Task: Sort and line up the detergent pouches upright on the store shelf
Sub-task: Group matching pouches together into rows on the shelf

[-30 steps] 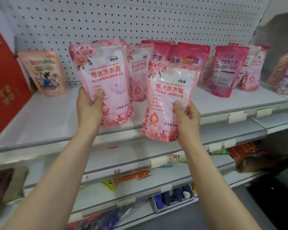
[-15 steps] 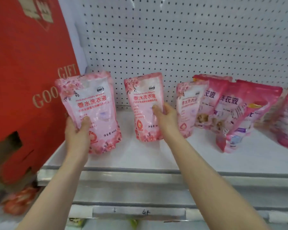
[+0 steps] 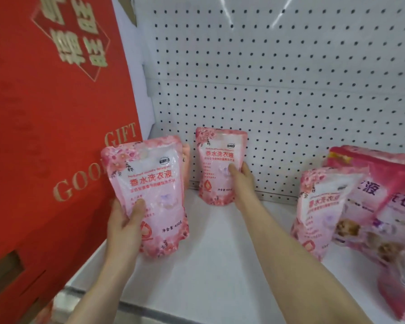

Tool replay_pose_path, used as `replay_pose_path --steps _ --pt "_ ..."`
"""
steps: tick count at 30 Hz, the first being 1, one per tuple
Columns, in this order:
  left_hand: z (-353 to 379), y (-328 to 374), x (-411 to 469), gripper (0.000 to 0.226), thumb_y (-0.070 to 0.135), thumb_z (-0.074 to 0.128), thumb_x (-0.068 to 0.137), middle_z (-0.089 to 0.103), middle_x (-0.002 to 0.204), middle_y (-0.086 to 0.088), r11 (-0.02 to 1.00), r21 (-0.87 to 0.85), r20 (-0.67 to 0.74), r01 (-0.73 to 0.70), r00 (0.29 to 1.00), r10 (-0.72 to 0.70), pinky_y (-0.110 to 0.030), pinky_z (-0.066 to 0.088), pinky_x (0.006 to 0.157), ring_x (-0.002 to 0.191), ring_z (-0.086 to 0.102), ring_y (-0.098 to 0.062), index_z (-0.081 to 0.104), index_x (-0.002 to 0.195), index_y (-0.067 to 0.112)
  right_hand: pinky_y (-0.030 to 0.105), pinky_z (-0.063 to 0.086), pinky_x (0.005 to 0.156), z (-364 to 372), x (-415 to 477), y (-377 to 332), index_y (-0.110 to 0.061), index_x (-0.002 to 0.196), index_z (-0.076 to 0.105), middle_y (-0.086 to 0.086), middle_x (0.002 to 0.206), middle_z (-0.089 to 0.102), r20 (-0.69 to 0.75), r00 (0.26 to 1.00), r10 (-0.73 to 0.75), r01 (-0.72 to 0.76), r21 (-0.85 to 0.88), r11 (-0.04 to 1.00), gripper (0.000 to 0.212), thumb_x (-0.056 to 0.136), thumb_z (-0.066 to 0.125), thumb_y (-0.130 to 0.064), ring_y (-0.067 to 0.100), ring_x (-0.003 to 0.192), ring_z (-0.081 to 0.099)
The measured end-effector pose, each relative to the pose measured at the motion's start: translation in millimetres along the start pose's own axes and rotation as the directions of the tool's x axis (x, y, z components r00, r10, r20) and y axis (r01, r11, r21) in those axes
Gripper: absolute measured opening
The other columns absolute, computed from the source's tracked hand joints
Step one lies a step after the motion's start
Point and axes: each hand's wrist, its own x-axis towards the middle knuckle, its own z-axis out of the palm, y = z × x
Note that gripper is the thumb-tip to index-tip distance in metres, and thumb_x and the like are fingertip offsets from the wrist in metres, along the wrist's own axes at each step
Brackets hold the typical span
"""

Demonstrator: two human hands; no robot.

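Since half a second ago, the right hand (image 3: 243, 181) has carried its pale pink detergent pouch (image 3: 218, 155) farther back, and it now stands upright at the rear of the white shelf (image 3: 220, 265), close against the pegboard (image 3: 290, 90). The thumb lies across the front of this pouch and the fingers wrap round its right edge, so the hand is grasping it. The left hand (image 3: 124, 228) has kept its place at the shelf's left end. It grips a second matching pouch (image 3: 154, 183) by the lower left side, thumb pressed on the printed face and the other fingers hidden behind. That pouch is upright, label facing out, just beside the red gift box (image 3: 45, 136); whether its base touches the shelf cannot be told. A sliver of a peach-coloured pack (image 3: 186, 153) shows behind its upper right edge. To the right, well apart from both hands, a third pale pouch (image 3: 320, 206) leans tilted against a cluster of darker pink pouches (image 3: 388, 183), which slump at angles on the shelf.
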Motion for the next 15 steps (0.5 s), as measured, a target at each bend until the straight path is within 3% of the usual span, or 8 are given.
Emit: replay_pose_path --steps 5,7,9,10,12,13,15 --pt "5 -8 0 0.039 0.007 0.052 0.097 0.067 0.12 0.002 0.999 0.026 0.067 0.022 0.997 -0.024 -0.036 0.051 0.09 0.107 0.065 -0.014 0.052 0.135 0.016 0.039 0.056 0.083 -1 3 3 -0.026 0.101 0.056 0.002 0.11 0.069 -0.029 0.999 -0.033 0.032 -0.038 0.999 0.017 0.091 0.056 -0.012 0.022 0.099 0.067" --pt "8 -10 -1 0.038 0.006 0.051 0.096 0.068 0.117 0.004 0.999 0.033 0.098 0.028 0.995 -0.032 -0.032 0.054 0.085 0.103 0.067 -0.011 0.052 0.133 0.016 0.036 0.053 0.086 -1 -5 -6 -0.021 0.113 0.051 0.001 0.114 0.064 -0.145 0.978 -0.154 0.123 -0.2 0.972 0.03 0.087 0.056 -0.006 0.022 0.104 0.065" --pt "11 -11 -1 0.036 0.004 0.051 0.096 0.069 0.114 0.005 0.999 0.028 0.131 0.042 0.99 -0.045 -0.022 0.056 0.075 0.094 0.068 -0.004 0.053 0.13 0.017 0.027 0.048 0.088 1 -24 -29 -0.019 0.127 0.046 -0.001 0.119 0.057 -0.246 0.89 -0.384 0.281 -0.366 0.887 0.04 0.09 0.052 -0.004 0.015 0.107 0.059" --pt "13 -11 -1 0.035 0.004 0.051 0.096 0.069 0.113 0.005 0.998 0.027 0.152 0.05 0.987 -0.054 -0.019 0.055 0.073 0.092 0.068 -0.004 0.053 0.129 0.018 0.023 0.046 0.09 2 -38 -43 -0.019 0.129 0.046 -0.002 0.12 0.055 -0.204 0.827 -0.524 0.418 -0.4 0.816 0.038 0.093 0.05 -0.008 0.011 0.107 0.056" --pt "20 -10 -1 0.035 0.003 0.051 0.096 0.069 0.114 0.002 0.998 0.033 0.207 0.058 0.976 -0.063 -0.02 0.055 0.074 0.094 0.067 -0.009 0.053 0.128 0.018 0.017 0.044 0.089 5 -69 -73 -0.021 0.126 0.053 -0.005 0.118 0.058 0.067 0.728 -0.683 0.649 -0.388 0.654 0.028 0.098 0.051 -0.021 0.005 0.104 0.056" --pt "24 -9 -2 0.036 0.002 0.05 0.096 0.068 0.116 0.001 0.998 0.025 0.243 0.059 0.968 -0.064 -0.021 0.055 0.077 0.098 0.067 -0.012 0.052 0.13 0.015 0.014 0.044 0.087 7 -81 -86 -0.023 0.122 0.058 -0.008 0.115 0.061 0.251 0.719 -0.648 0.687 -0.396 0.609 0.025 0.099 0.052 -0.029 0.001 0.102 0.057" --pt "32 -9 -2 0.04 0.0 0.049 0.096 0.067 0.121 -0.002 0.998 -0.012 0.322 0.069 0.945 -0.061 -0.025 0.055 0.088 0.108 0.066 -0.015 0.049 0.134 0.01 0.014 0.043 0.079 9 -94 -101 -0.025 0.107 0.064 -0.016 0.102 0.064 0.533 0.727 -0.434 0.685 -0.513 0.518 0.018 0.095 0.058 -0.038 -0.005 0.09 0.057"
